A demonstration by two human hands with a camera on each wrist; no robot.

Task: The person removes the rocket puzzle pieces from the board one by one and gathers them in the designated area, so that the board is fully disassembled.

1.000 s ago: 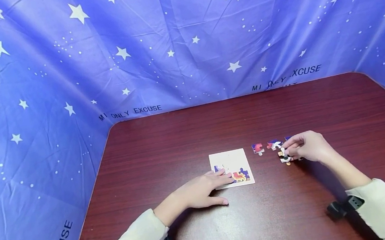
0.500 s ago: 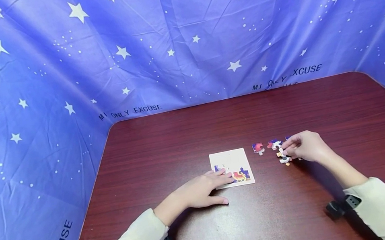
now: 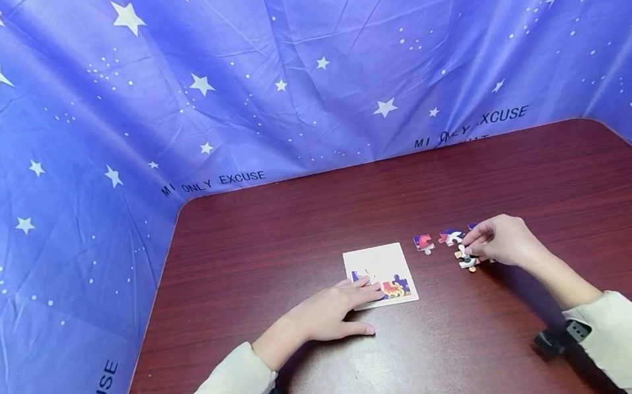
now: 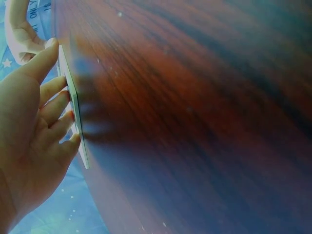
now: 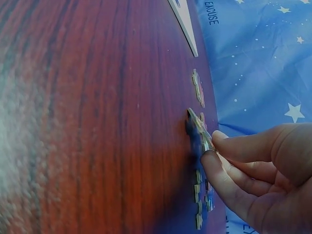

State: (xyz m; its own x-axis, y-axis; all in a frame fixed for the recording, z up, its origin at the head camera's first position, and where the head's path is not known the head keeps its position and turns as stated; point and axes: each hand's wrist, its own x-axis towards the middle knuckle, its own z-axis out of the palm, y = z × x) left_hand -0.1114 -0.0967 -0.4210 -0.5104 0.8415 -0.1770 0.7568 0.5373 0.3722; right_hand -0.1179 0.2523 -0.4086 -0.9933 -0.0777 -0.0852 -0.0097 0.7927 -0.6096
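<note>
My left hand [image 3: 331,312] rests with extended fingers on the lower left of a white puzzle board [image 3: 373,260]. Joined pieces with purple, red and yellow print [image 3: 395,288] fill part of the board's lower side; my fingers cover some of them. Seen from the left wrist, the fingertips touch the thin board [image 4: 73,95] near its edge. To the right, my right hand [image 3: 504,242] pinches a jigsaw piece [image 3: 467,261] between thumb and finger. In the right wrist view that piece [image 5: 199,124] is tilted, one end raised off the table.
A red and purple piece [image 3: 423,243] and a red and white piece [image 3: 450,237] lie right of the board. Several more pieces [image 5: 198,195] lie beneath and beside my right hand, partly hidden. A blue star-patterned curtain [image 3: 286,61] surrounds the dark red wooden table [image 3: 272,229].
My right hand has shifted very slightly, and the pinched piece has turned a little and moved slightly left. My left hand stays in place on the board.
</note>
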